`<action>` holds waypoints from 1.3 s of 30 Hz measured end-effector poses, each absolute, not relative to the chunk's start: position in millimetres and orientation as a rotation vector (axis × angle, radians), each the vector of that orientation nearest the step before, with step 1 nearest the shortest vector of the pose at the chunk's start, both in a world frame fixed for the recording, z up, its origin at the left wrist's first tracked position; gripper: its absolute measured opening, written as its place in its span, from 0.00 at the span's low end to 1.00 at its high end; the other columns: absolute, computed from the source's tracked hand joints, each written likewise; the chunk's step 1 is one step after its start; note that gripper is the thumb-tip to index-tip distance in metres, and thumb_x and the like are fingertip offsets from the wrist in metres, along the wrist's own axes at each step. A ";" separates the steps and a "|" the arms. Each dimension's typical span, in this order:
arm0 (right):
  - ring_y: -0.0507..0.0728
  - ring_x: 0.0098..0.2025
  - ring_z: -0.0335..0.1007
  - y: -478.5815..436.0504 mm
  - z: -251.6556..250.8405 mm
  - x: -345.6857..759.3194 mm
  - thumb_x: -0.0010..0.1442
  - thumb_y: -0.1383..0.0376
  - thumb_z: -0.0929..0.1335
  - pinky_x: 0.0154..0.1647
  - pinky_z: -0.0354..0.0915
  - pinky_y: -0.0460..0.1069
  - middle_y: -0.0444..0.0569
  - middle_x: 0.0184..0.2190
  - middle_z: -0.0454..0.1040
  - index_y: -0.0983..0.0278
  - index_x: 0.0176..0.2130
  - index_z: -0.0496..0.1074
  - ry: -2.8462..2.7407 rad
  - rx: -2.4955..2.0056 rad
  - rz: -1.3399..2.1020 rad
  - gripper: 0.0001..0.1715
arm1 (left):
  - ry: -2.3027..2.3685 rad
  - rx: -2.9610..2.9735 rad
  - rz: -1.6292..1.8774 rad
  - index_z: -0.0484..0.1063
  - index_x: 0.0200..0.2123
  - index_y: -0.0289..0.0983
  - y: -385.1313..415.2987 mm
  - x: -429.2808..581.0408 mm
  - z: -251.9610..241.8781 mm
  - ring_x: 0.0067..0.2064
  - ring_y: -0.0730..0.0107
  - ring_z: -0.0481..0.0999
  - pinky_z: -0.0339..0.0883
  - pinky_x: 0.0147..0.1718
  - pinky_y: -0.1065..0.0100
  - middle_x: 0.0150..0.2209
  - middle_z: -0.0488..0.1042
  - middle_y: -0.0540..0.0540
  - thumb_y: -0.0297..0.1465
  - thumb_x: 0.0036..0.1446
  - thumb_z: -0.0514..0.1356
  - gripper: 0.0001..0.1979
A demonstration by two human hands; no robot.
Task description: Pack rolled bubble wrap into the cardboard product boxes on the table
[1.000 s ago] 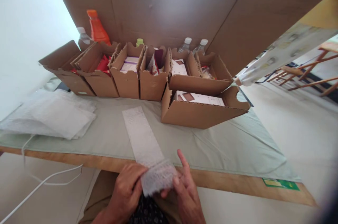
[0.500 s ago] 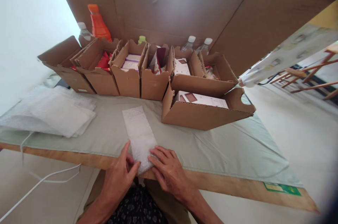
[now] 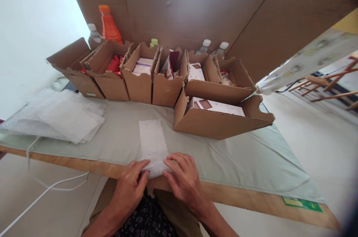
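Observation:
A narrow sheet of bubble wrap [image 3: 153, 138] lies on the cloth-covered table, its near end by the wooden edge. That near end looks folded over. My left hand [image 3: 130, 183] pinches its near left corner between thumb and index finger. At the near right corner, my right hand [image 3: 184, 175] grips the sheet with thumb and fingertips, the other fingers curled beside it. Nothing else is in either hand. Whether anything is inside the fold, I cannot tell.
A stack of bubble wrap sheets [image 3: 61, 116] lies at left. Several cardboard bins [image 3: 112, 86] line the back, with bottles [image 3: 110, 30] behind. Another cardboard bin [image 3: 218, 125] holding a white box [image 3: 219, 106] stands in front at right. A white cable [image 3: 41, 194] hangs below the left edge.
The bubble wrap has turned straighter and its near end now appears folded over. My left hand has closed on the near left corner; my right fingers have drawn in at the right corner.

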State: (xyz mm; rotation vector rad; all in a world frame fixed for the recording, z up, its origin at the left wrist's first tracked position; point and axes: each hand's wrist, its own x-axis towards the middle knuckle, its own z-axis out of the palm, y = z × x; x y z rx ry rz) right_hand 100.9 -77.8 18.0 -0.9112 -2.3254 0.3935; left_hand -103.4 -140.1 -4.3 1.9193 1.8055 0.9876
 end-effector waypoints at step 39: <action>0.63 0.56 0.69 -79.2 26.2 96.2 0.65 0.56 0.68 0.59 0.63 0.60 0.53 0.53 0.73 0.57 0.51 0.74 -1.832 -1.205 0.955 0.16 | 0.991 0.388 1.242 0.76 0.51 0.36 -119.2 -74.7 20.0 0.51 0.55 0.79 0.70 0.54 0.55 0.47 0.81 0.39 0.41 0.55 0.67 0.23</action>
